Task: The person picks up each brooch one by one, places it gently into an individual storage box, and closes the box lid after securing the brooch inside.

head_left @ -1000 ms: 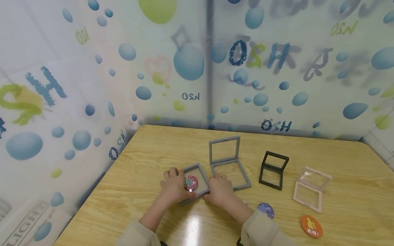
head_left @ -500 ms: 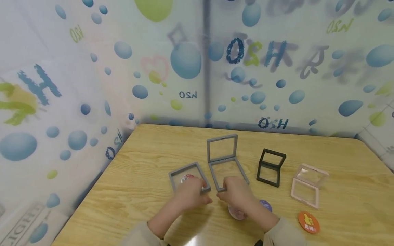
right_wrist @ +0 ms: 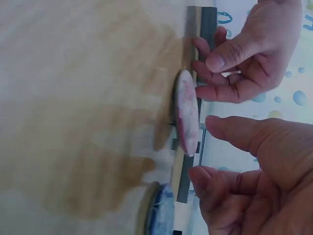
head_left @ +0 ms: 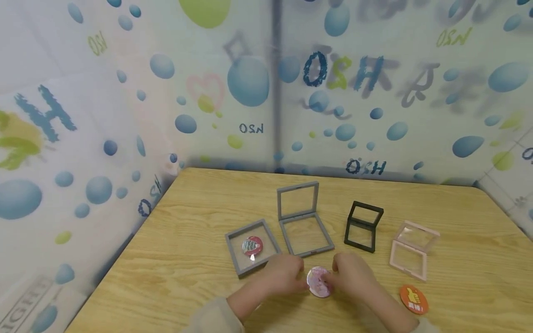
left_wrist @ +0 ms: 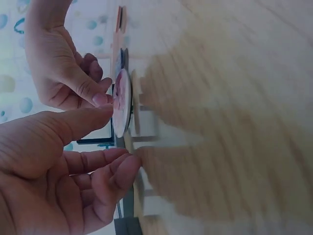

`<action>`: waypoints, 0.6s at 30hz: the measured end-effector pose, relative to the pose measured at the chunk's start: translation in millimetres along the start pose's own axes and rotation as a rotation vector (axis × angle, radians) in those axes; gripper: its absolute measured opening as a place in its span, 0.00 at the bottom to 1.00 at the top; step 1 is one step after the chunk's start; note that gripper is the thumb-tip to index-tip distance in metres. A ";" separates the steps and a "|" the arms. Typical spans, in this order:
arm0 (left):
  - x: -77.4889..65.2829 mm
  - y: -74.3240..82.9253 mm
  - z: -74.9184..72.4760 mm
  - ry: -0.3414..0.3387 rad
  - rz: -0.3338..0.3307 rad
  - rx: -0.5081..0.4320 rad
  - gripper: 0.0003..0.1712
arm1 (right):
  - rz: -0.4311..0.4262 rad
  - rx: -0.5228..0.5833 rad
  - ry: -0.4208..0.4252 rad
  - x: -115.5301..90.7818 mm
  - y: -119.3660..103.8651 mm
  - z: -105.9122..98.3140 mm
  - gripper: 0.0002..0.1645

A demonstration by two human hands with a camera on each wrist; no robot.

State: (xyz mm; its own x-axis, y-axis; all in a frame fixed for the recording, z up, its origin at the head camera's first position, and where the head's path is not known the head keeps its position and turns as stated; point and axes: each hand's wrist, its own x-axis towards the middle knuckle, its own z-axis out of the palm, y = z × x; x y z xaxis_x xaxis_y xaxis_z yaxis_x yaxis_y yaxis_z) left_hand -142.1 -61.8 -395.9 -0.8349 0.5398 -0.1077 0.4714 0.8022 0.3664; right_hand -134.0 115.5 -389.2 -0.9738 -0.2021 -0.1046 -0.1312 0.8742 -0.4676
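A round pink badge (head_left: pixel 319 283) lies on the table between my two hands. My left hand (head_left: pixel 283 276) is at its left side, with the thumb tip close to the rim in the left wrist view. My right hand (head_left: pixel 355 277) is at its right, fingertips over or against the edge; contact is hard to judge. Neither hand grips it, and thumb and fingers stand apart on both. Behind my left hand, a grey square frame (head_left: pixel 234 253) lies flat with a red badge (head_left: pixel 252 246) inside. A blue-purple badge (right_wrist: pixel 162 210), seen in the right wrist view, is hidden in the head view.
A second grey frame (head_left: pixel 306 255) stands hinged open behind the hands. Farther right are a black folding frame (head_left: pixel 360 248) and a pale pink one (head_left: pixel 408 272). An orange badge (head_left: pixel 414 299) lies near the right forearm. A printed curtain (head_left: pixel 250 148) borders the wooden table (head_left: pixel 200 208).
Both hands have left the grey frame with the red badge and moved right, to either side of the pink badge. The red badge is uncovered now.
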 end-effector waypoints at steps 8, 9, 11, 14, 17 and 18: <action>8.8 10.4 12.6 0.013 -0.001 0.041 0.18 | -0.014 -0.010 0.010 -7.4 4.3 9.8 0.20; 9.0 11.0 13.2 0.012 -0.007 0.047 0.19 | -0.020 -0.006 0.013 -7.4 4.4 10.6 0.20; 9.5 11.9 14.2 0.015 -0.019 0.072 0.21 | -0.027 -0.001 0.017 -7.3 4.4 11.9 0.20; 9.0 12.5 14.5 0.016 -0.034 0.084 0.23 | -0.034 0.001 0.023 -7.0 4.4 13.3 0.20; 8.3 12.5 14.4 0.014 -0.045 0.062 0.23 | -0.053 -0.003 0.041 -6.8 4.5 14.4 0.19; 8.0 12.4 14.4 0.015 -0.049 0.051 0.23 | -0.055 -0.003 0.047 -6.5 4.5 14.8 0.18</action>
State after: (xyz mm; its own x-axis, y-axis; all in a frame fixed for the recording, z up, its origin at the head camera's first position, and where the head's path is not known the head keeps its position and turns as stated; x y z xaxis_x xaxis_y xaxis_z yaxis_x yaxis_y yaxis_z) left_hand -138.8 -43.9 -405.5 -0.8615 0.4957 -0.1101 0.4431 0.8398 0.3138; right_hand -125.5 114.2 -403.6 -0.9727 -0.2291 -0.0369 -0.1856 0.8635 -0.4689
